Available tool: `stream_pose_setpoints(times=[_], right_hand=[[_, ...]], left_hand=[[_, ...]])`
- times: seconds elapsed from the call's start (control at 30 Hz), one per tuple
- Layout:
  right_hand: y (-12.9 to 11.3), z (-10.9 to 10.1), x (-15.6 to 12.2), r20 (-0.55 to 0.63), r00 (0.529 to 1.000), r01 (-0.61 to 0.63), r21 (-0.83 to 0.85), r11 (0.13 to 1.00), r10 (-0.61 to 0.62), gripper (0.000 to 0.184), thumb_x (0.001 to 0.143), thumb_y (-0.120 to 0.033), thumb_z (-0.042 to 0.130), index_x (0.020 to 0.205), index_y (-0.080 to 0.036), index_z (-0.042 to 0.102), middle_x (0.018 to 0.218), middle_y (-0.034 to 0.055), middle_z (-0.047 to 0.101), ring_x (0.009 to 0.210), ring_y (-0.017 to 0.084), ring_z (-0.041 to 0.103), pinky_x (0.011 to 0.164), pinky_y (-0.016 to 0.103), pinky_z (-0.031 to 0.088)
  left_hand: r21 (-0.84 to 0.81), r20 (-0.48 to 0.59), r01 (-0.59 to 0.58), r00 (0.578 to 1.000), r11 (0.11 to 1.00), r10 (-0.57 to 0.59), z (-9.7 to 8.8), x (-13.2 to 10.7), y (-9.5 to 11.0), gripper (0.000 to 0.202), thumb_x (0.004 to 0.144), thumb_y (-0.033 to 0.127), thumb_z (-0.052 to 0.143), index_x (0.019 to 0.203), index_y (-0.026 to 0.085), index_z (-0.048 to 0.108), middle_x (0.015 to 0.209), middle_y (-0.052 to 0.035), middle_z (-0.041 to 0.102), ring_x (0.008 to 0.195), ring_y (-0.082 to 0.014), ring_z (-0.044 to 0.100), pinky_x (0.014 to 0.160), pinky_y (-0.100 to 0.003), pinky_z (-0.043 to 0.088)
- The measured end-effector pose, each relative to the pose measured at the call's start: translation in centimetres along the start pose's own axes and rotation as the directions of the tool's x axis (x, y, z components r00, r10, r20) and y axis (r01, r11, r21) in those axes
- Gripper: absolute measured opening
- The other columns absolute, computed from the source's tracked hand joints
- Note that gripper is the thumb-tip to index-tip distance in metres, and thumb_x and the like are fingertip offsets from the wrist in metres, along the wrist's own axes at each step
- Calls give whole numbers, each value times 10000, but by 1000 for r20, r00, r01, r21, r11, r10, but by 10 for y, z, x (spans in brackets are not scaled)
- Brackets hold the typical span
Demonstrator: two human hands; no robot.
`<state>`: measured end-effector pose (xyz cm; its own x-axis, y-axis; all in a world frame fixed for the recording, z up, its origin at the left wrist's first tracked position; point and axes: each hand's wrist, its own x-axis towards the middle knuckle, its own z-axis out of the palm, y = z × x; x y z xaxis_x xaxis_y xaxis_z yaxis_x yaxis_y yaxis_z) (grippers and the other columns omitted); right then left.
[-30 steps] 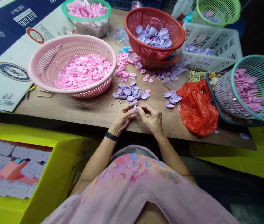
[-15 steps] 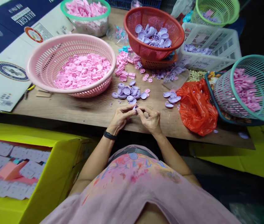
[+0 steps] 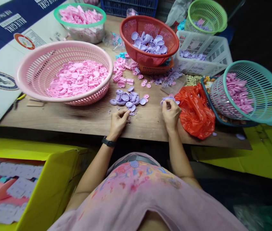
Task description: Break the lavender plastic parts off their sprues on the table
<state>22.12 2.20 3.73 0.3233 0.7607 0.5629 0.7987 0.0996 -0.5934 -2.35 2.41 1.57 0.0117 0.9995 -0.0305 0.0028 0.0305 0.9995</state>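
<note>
Tabletop [image 3: 149, 125] lit OK, upper R v. dark, edges soft.

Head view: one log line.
Left hand: beside larger purple pile | right hand: at smaller purple pile, by red bag | grips: unclear

2 hands [image 3: 119, 122] [image 3: 171, 113] well apart, curled

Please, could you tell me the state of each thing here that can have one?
Left hand: fingertips close together beside the purple pile; grip unclear.
Right hand: fingers curled at the smaller purple group; grip hidden.
Purple pile: loose on the table.
Pink basket: partly filled with pink pieces.
Red basket: partly filled with purple pieces.
Teal basket: also holding pink pieces.
Red bag: crumpled.
Yellow box: open.
</note>
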Motion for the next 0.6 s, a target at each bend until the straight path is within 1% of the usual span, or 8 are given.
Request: stream_pose_setpoints(times=[0.13, 0.2, 0.23, 0.33, 0.4, 0.43, 0.5, 0.6], right_hand=[[48, 3, 17, -43, 999, 12, -163, 986, -20, 132, 922, -196, 588, 813, -195, 663, 823, 98, 714, 740, 192, 592, 760, 320, 449], [58, 7, 18, -53, 998, 5, -195, 981, -16, 80, 907, -194, 626, 850, -180, 681, 866, 134, 720, 781, 207, 586, 790, 337, 440], [59, 8, 17, -63, 998, 2, -205, 979, -15, 59, 900, -201, 645, 891, -169, 693, 916, 155, 722, 826, 221, 591, 821, 352, 439], [49, 12, 11, -109, 994, 6, -203, 979, -28, 140, 893, -220, 664, 1007, -154, 710, 1046, 169, 703, 972, 266, 595, 931, 413, 433], [35, 15, 6, -75, 996, 38, -143, 989, -49, 132, 910, -215, 633, 999, -167, 719, 1042, 135, 690, 1001, 263, 601, 959, 426, 445], [27, 17, 2, -23, 998, 55, -88, 995, -58, 128, 919, -209, 614, 977, -172, 722, 1023, 117, 682, 986, 251, 610, 947, 413, 464], [10, 25, -7, 138, 988, 65, 53, 996, -72, 130, 922, -208, 602, 941, -178, 727, 990, 90, 666, 903, 213, 628, 873, 364, 506], [-13, 41, -21, 332, 939, 32, 186, 982, -93, 119, 909, -217, 620, 920, -185, 734, 954, 67, 655, 834, 185, 627, 815, 326, 522]], left_hand=[[297, -93, -143, 980, 944, 177, -15, 3, 1, 339, 852, 475, 691, 692, 179, 734, 550, 1, 619, 530, -123, 526, 556, -253, 389], [426, -92, -190, 964, 885, 251, -17, 7, 4, 359, 900, 454, 625, 676, 187, 712, 594, -16, 638, 578, -140, 535, 609, -273, 406], [482, -79, -220, 953, 848, 293, -17, 10, 5, 340, 923, 424, 589, 712, 191, 717, 654, -31, 666, 632, -159, 560, 656, -287, 426], [610, 29, -327, 919, 722, 392, -13, 23, 7, 221, 931, 297, 540, 970, 204, 737, 906, -72, 720, 874, -230, 609, 860, -355, 451], [669, 124, -373, 909, 643, 398, -8, 32, 8, 273, 904, 267, 570, 1138, 215, 700, 1039, -94, 696, 999, -271, 588, 949, -405, 429], [695, 164, -384, 908, 608, 386, -5, 37, 8, 302, 892, 275, 595, 1175, 219, 686, 1080, -105, 676, 1034, -288, 573, 964, -422, 422], [744, 205, -383, 911, 548, 358, 0, 43, 8, 304, 870, 302, 641, 1157, 216, 688, 1139, -128, 640, 1085, -320, 548, 960, -445, 421], [792, 202, -355, 920, 497, 336, 4, 47, 7, 210, 861, 301, 653, 1036, 198, 708, 1127, -148, 628, 1097, -350, 542, 927, -461, 427]])
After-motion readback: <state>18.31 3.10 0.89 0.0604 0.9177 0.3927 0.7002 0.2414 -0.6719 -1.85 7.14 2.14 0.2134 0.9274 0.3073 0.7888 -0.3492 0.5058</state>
